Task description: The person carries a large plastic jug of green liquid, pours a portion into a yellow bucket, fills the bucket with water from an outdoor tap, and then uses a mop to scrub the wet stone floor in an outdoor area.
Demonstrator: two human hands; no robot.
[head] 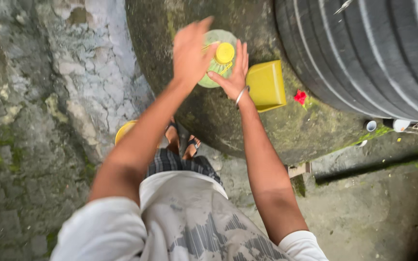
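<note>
The grip: in the head view the left hand (191, 50) is spread flat with fingers apart, hovering over or brushing the bottle (217, 60) and clamped on nothing, while the right hand (231, 76) is also open, its palm cupped against the bottle's near side just below the yellow cap (224, 52). The bottle stands upright on a mossy round slab (247, 121), beside a yellow box (266, 85) (a red flower (300, 96) lies further right). Thin clear-green plastic looks light, likely dents under a squeeze, perhaps slippery here; the stiffer neck under the cap seems the best hold.
</note>
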